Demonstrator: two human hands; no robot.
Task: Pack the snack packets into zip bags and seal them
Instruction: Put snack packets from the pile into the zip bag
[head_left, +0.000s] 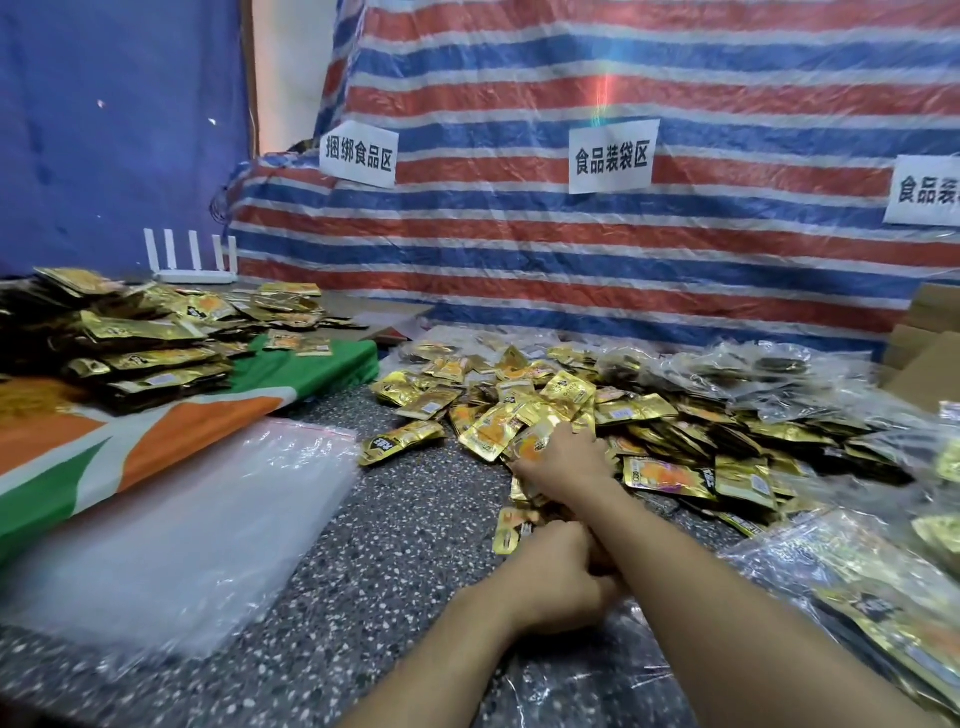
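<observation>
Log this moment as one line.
phase: gathering | right hand: on snack packets | left hand: gripping packets | zip bags: untouched

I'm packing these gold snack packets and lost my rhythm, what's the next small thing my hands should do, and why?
Probably close the right hand on a few packets from the loose pile it rests on and bring them back to the left hand, which seems to hold a small bunch already. The stack of empty zip bags lies untouched to the left, so gathering likely comes before bagging.
</observation>
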